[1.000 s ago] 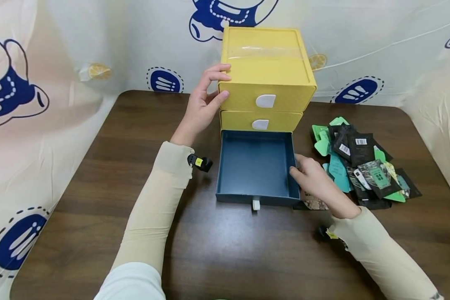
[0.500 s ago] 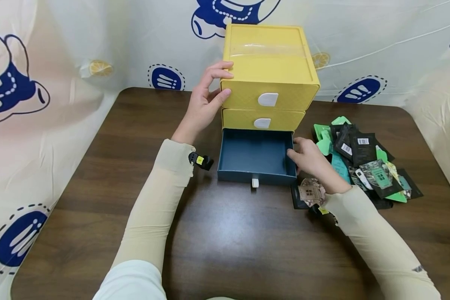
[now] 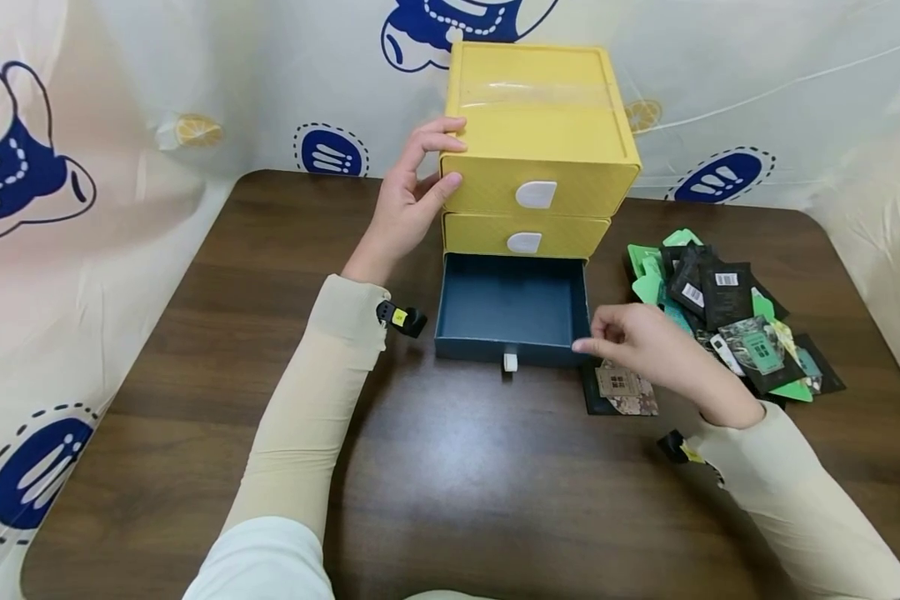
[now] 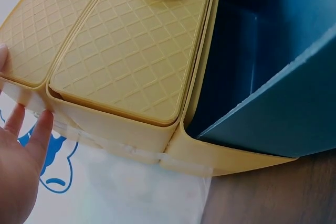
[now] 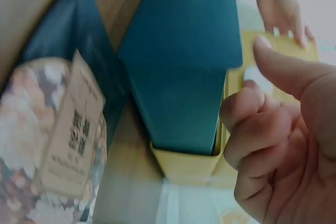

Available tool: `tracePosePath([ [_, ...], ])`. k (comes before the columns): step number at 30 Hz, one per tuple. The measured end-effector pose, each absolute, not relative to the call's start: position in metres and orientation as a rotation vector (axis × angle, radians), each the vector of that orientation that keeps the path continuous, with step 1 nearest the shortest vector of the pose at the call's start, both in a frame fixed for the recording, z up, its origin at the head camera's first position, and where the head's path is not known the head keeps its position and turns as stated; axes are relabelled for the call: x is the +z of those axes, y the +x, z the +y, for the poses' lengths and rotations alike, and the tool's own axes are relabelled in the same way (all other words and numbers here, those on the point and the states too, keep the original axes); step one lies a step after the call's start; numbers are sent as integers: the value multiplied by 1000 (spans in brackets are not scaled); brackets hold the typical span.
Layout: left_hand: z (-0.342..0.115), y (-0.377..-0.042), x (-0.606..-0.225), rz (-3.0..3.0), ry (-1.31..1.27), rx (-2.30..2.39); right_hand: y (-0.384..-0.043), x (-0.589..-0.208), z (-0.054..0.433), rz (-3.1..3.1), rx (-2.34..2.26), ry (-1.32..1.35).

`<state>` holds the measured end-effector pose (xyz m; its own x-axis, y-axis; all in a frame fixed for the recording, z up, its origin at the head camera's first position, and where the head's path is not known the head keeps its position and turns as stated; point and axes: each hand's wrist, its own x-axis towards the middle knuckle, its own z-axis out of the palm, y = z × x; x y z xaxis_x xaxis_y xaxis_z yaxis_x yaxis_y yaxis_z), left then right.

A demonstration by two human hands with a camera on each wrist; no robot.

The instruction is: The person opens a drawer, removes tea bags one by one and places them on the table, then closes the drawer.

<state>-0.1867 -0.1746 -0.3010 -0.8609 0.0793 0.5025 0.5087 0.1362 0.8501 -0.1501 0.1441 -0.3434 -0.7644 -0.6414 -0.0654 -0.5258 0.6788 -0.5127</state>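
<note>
A yellow drawer cabinet [image 3: 546, 125] stands at the back of the table, its blue bottom drawer [image 3: 512, 296] partly out, with a small white tab on the front. My left hand [image 3: 403, 196] rests against the cabinet's upper left side, fingers fairly straight over the top edge and thumb at the front. Beside the drawer's front right corner is my right hand [image 3: 648, 346]. In the right wrist view its fingers [image 5: 260, 135] are curled with nothing in them, and the thumb sticks out. Below this hand lies a black floral packet [image 3: 621, 387], partly hidden.
Right of the cabinet lies a heap of black and green packets [image 3: 723, 321]. A dark wooden table [image 3: 450, 500] carries everything, with a printed white curtain [image 3: 217, 75] behind it. The two upper drawers [image 4: 131, 51] are closed.
The blue drawer has slid partway back into the cabinet, then stayed nearly still. My right hand has moved off its right side toward the front corner, uncovering the floral packet. The left hand stays put.
</note>
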Motion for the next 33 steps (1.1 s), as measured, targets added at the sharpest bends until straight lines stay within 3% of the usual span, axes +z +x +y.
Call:
tracePosePath([
  [7, -178, -191, -305, -2073, -572, -1775, -122, -342, 120, 2692, -633, -1263],
  [16, -179, -194, -309, -2070, -564, -1778, -106, -370, 86, 2618, -533, -1610],
  [23, -179, -196, -310, -2074, -558, -1779, -105, -385, 74, 2739, -376, -1673],
  [33, -176, -187, -300, -2088, -554, -1779, -133, -382, 73, 2727, -573, -1532],
])
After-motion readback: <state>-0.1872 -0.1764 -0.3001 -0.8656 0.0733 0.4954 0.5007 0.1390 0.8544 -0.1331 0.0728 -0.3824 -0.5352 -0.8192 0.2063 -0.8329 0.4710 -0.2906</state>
